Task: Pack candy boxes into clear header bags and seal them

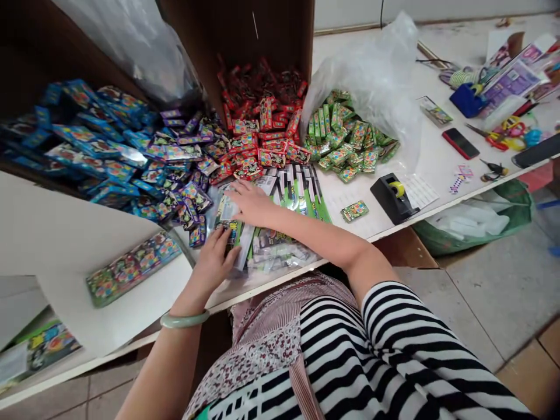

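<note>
At the centre of the frame, the left hand [213, 259] and the right hand [251, 203] are on a clear plastic packet with a printed card [226, 211]. The left thumb stands apart from its fingers, a partly open hand touching the packet's near end; the right fingers spread over its upper part, though whether they pinch the film I cannot tell.

One long wrapped strip of small boxes [133, 265] lies at the left, looking finished. Much looks undone: flat green-and-black printed cards [301, 195] lie fanned beside the hands, with crumpled clear sleeves [280, 254] just below. Small candy-style boxes lie loose in heaps — blue boxes [94, 146] at upper left, purple boxes [192, 195] beside them, red boxes [265, 140] at upper centre, green boxes [350, 137] right of centre. A single green box [354, 211] lies near the black tape dispenser [394, 198].
</note>
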A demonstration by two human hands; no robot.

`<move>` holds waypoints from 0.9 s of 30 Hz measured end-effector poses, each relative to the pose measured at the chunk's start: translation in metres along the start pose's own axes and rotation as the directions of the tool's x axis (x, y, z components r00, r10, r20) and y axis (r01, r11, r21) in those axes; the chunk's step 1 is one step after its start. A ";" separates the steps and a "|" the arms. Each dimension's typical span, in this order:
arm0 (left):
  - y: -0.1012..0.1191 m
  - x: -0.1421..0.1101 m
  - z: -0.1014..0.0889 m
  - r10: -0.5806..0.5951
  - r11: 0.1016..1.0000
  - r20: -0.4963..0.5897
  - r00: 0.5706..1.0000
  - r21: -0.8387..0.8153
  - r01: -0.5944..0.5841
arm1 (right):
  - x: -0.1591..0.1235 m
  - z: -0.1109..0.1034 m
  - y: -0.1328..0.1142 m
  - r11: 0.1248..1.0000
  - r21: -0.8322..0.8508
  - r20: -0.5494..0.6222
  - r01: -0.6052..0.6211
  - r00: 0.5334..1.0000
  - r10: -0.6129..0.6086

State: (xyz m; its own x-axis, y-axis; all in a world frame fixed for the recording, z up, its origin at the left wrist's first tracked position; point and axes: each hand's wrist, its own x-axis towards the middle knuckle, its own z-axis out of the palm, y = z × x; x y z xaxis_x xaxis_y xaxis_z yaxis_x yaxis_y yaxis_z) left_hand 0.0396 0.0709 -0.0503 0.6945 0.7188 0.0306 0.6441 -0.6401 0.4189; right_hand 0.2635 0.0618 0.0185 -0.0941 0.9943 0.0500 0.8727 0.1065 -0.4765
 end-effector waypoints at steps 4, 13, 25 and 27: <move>0.009 0.001 -0.018 -0.001 0.999 -0.040 0.999 -0.041 -0.001 | -0.091 -0.040 0.060 0.978 0.208 -0.164 0.012 0.986 0.023; 0.164 0.107 -0.003 0.375 0.926 0.127 0.918 -0.082 -0.367 | -0.210 -0.057 0.200 0.708 -0.020 -0.241 -0.706 0.691 0.681; 0.261 0.198 0.096 0.185 0.974 0.350 0.918 0.060 -0.219 | -0.242 -0.030 0.204 0.760 0.098 -0.263 -0.643 0.719 0.643; 0.260 0.198 0.099 0.180 0.982 0.368 0.912 -0.021 -0.185 | -0.245 -0.029 0.205 0.761 0.141 -0.256 -0.633 0.719 0.646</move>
State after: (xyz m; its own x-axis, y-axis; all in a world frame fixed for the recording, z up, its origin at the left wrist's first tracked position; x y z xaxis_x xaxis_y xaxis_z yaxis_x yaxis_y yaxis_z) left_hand 0.3760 0.0205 -0.0250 0.8674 0.4407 -0.2311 0.4974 -0.7561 0.4253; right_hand 0.4797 -0.1603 -0.0660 0.6185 0.7844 -0.0467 0.6564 -0.5485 -0.5180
